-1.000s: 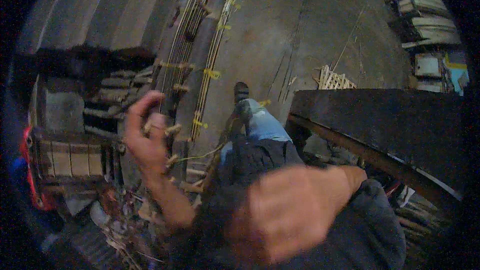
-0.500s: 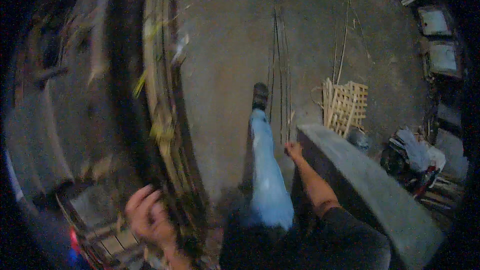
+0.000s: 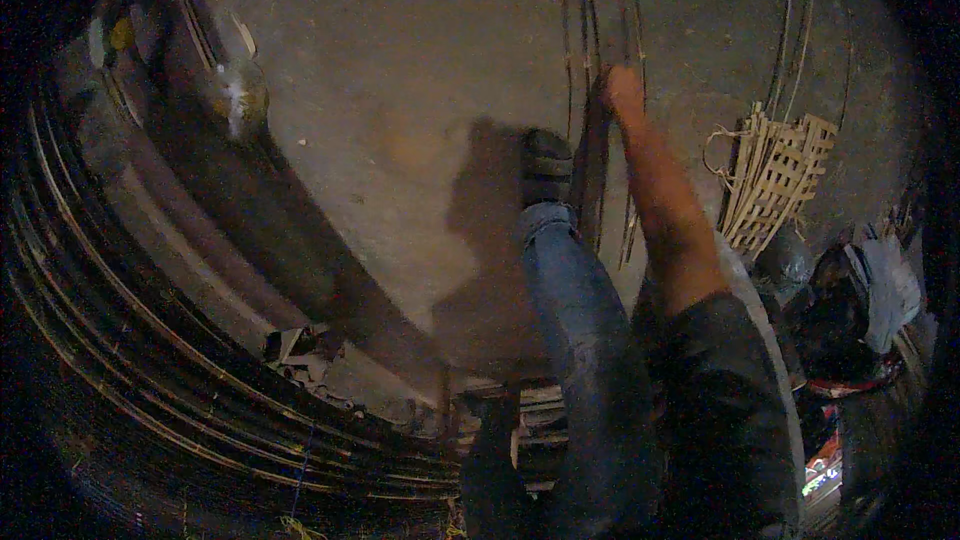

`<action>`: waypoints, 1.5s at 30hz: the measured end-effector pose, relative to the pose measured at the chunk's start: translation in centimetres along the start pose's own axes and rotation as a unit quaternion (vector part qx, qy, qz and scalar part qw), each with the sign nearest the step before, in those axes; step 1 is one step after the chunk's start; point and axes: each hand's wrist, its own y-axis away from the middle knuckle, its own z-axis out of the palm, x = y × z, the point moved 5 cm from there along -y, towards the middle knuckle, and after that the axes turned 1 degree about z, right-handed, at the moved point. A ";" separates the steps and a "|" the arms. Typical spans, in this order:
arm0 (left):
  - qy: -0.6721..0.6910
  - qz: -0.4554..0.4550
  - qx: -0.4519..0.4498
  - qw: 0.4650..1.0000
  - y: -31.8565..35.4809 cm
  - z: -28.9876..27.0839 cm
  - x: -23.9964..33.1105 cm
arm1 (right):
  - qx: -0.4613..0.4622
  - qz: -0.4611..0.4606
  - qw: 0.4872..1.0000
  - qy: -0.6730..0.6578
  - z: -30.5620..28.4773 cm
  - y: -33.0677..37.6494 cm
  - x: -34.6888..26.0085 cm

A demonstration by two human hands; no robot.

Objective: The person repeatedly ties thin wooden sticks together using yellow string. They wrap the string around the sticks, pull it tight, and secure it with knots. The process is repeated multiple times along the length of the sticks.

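Observation:
My right hand reaches forward over the floor, its fingers curled closed. It is beside several long, thin, dark strips that run away from me along the ground. Whether anything is inside the fist is hidden by the hand and the dim light. My left hand is out of the picture. To the right of my right forearm lies a half-woven piece of pale flat strips, with loose ends and a curled loop on its left side.
My dark shoe and jeans leg stand left of the arm. A pale ledge edge runs beside my right sleeve. Bags are piled at right. Long thin poles curve across the lower left. A shiny plastic item lies upper left.
My right arm has stretched farther forward along the strips. My left hand has left the picture. The view has turned, and the woven piece now sits farther right.

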 end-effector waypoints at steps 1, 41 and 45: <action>0.028 0.000 -0.010 1.000 0.3 1.2 0.2 | -0.025 -0.033 0.997 0.063 -0.3 1.6 3.1; 0.681 -0.213 -0.074 0.697 39.5 -4.7 -42.5 | -0.121 -0.235 0.961 -0.088 -26.3 81.3 -6.7; 0.607 -0.227 -0.184 0.739 46.2 -0.6 -45.0 | -0.133 -0.168 0.975 -0.062 -25.1 78.7 0.1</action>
